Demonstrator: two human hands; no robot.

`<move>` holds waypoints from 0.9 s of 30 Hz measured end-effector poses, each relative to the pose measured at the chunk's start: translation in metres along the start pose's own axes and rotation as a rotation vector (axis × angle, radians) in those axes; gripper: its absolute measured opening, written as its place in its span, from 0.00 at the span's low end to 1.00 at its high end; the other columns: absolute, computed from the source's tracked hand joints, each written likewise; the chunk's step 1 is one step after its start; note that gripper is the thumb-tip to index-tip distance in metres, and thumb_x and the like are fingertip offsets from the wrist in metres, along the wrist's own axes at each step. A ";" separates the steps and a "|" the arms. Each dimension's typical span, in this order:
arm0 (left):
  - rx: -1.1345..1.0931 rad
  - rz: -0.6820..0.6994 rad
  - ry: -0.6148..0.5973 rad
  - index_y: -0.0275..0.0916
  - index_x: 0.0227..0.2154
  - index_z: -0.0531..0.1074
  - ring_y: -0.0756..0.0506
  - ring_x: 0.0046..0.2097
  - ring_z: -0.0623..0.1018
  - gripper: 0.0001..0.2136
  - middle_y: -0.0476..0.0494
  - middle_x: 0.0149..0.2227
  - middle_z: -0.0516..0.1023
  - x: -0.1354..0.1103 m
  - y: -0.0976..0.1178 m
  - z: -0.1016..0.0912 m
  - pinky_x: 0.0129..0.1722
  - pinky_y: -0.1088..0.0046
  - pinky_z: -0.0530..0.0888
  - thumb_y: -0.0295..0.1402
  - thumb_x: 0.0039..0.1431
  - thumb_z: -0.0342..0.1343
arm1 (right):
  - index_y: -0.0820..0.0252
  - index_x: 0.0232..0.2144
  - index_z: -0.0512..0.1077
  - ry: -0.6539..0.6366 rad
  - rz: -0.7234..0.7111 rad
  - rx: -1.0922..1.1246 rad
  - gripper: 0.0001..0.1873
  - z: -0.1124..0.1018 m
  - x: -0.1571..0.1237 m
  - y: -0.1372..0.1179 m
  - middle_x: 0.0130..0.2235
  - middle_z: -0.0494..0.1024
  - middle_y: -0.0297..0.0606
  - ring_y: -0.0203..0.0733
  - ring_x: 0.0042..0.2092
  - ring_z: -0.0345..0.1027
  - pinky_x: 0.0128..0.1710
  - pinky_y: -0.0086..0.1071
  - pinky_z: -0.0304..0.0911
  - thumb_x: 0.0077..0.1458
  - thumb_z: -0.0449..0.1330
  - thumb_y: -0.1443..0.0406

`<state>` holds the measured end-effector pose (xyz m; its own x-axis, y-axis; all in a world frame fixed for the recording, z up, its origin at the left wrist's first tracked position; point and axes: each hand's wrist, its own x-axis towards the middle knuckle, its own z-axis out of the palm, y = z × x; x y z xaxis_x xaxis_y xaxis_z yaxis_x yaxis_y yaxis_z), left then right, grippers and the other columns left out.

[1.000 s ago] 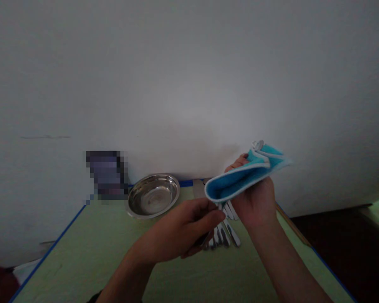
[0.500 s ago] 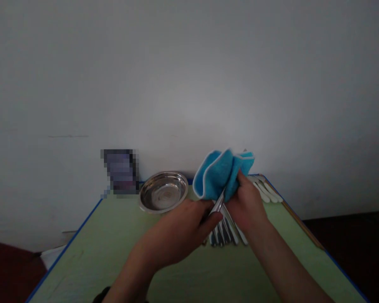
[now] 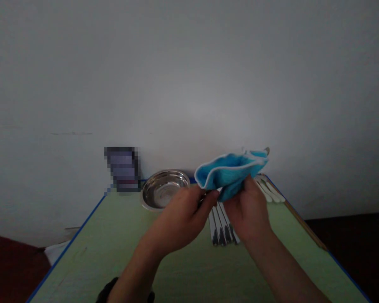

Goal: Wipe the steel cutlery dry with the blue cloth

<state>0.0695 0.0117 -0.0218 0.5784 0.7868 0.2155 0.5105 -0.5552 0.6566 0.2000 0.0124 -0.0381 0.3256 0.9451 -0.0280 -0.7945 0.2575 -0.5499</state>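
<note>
My left hand [image 3: 186,214] is closed, its thumb and fingers pinching the near end of a metal piece of cutlery. Most of that piece is hidden; a rounded metal tip [image 3: 267,150] pokes out beyond the cloth at upper right. A blue cloth [image 3: 227,172] with white edging is folded round its middle. My right hand [image 3: 249,210] grips the cloth from below, with the thumb on top. Beneath the hands, several metal pieces of cutlery [image 3: 220,227] lie side by side on the green table [image 3: 189,277].
A round steel bowl [image 3: 151,206] stands at the back of the table, left of the cloth. More cutlery [image 3: 271,191] lies at the back right corner. A blurred-out dark panel [image 3: 123,168] is at the back left. The wall [image 3: 189,84] rises directly behind.
The cloth has slid to the right along the cutlery and tilted flatter. The shiny handle that showed between my hands is now mostly covered, and the far tip shows farther right.
</note>
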 end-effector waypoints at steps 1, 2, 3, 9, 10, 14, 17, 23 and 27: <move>0.027 0.000 0.026 0.38 0.28 0.66 0.51 0.24 0.67 0.13 0.52 0.22 0.67 0.001 0.000 0.002 0.24 0.76 0.61 0.36 0.64 0.41 | 0.58 0.24 0.70 -0.021 0.024 -0.013 0.13 0.000 -0.003 0.006 0.25 0.77 0.29 0.32 0.31 0.72 0.34 0.27 0.68 0.57 0.51 0.62; 0.057 -0.002 0.039 0.38 0.27 0.66 0.51 0.25 0.68 0.14 0.51 0.22 0.68 0.001 0.000 0.004 0.25 0.75 0.61 0.36 0.64 0.41 | 0.58 0.26 0.70 -0.035 0.041 -0.022 0.12 0.000 -0.004 0.010 0.27 0.77 0.30 0.33 0.32 0.72 0.35 0.28 0.69 0.57 0.52 0.61; 0.090 -0.003 0.029 0.38 0.27 0.66 0.50 0.26 0.69 0.14 0.50 0.23 0.70 0.001 0.000 0.005 0.25 0.75 0.62 0.37 0.64 0.40 | 0.58 0.27 0.71 -0.038 0.044 -0.027 0.11 0.000 -0.004 0.012 0.29 0.78 0.31 0.33 0.33 0.73 0.36 0.28 0.69 0.57 0.53 0.61; 0.244 -0.014 -0.205 0.39 0.27 0.67 0.49 0.26 0.70 0.16 0.48 0.25 0.72 -0.009 0.003 -0.003 0.24 0.74 0.61 0.42 0.63 0.42 | 0.59 0.26 0.70 0.078 0.023 0.001 0.12 -0.001 0.012 -0.009 0.24 0.76 0.28 0.32 0.28 0.71 0.35 0.28 0.69 0.58 0.50 0.64; 0.248 -0.011 -0.226 0.40 0.28 0.67 0.50 0.25 0.69 0.15 0.50 0.24 0.71 -0.012 0.005 -0.005 0.24 0.74 0.60 0.42 0.63 0.42 | 0.59 0.24 0.69 0.093 0.034 0.010 0.13 -0.001 0.014 -0.014 0.22 0.74 0.28 0.31 0.26 0.70 0.33 0.26 0.69 0.58 0.50 0.65; 0.210 -0.013 -0.323 0.43 0.30 0.68 0.52 0.22 0.68 0.13 0.54 0.22 0.70 -0.023 0.011 -0.013 0.21 0.75 0.57 0.42 0.63 0.44 | 0.59 0.21 0.67 0.055 0.062 0.117 0.15 -0.003 0.017 -0.034 0.18 0.68 0.25 0.25 0.19 0.62 0.22 0.19 0.62 0.57 0.49 0.66; 0.171 -0.032 -0.371 0.43 0.31 0.70 0.52 0.24 0.70 0.11 0.54 0.25 0.73 -0.027 0.014 -0.017 0.22 0.75 0.57 0.43 0.61 0.48 | 0.59 0.24 0.68 -0.145 0.060 0.219 0.14 -0.016 0.024 -0.041 0.18 0.66 0.24 0.22 0.18 0.59 0.19 0.17 0.57 0.58 0.47 0.64; 0.073 0.024 -0.447 0.49 0.36 0.72 0.52 0.32 0.74 0.08 0.58 0.31 0.76 -0.027 0.007 -0.022 0.29 0.78 0.62 0.41 0.54 0.58 | 0.58 0.21 0.68 -0.305 -0.031 0.207 0.16 -0.042 0.052 -0.041 0.12 0.59 0.22 0.22 0.11 0.46 0.09 0.16 0.44 0.57 0.47 0.66; 0.117 0.108 -0.306 0.44 0.33 0.70 0.51 0.31 0.72 0.14 0.56 0.30 0.74 -0.020 0.000 -0.020 0.28 0.77 0.62 0.46 0.46 0.62 | 0.57 0.22 0.70 -0.323 -0.061 0.166 0.15 -0.047 0.059 -0.037 0.13 0.58 0.23 0.24 0.12 0.43 0.09 0.18 0.43 0.57 0.48 0.66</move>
<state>0.0454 0.0017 -0.0121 0.7881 0.6143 0.0404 0.4953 -0.6717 0.5510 0.2731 0.0489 -0.0587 0.2171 0.9351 0.2800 -0.8598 0.3190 -0.3987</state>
